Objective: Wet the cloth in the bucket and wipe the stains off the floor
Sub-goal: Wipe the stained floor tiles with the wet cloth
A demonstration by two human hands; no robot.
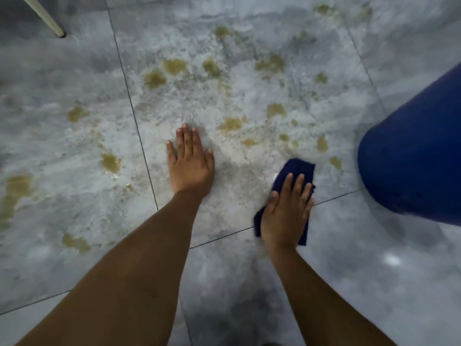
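Observation:
My right hand presses flat on a dark blue cloth that lies on the grey tiled floor, just left of the blue bucket. The cloth sticks out past my fingertips and below my wrist. My left hand rests palm down on the bare floor, fingers spread, holding nothing. Several yellow-brown stains dot the tiles ahead of and to the left of both hands, with wet whitish smears around them.
The bucket stands at the right edge, only its outer wall showing. A pale furniture leg touches the floor at the top left. Dark grout lines cross the tiles. A light glare shines on the floor at the lower right.

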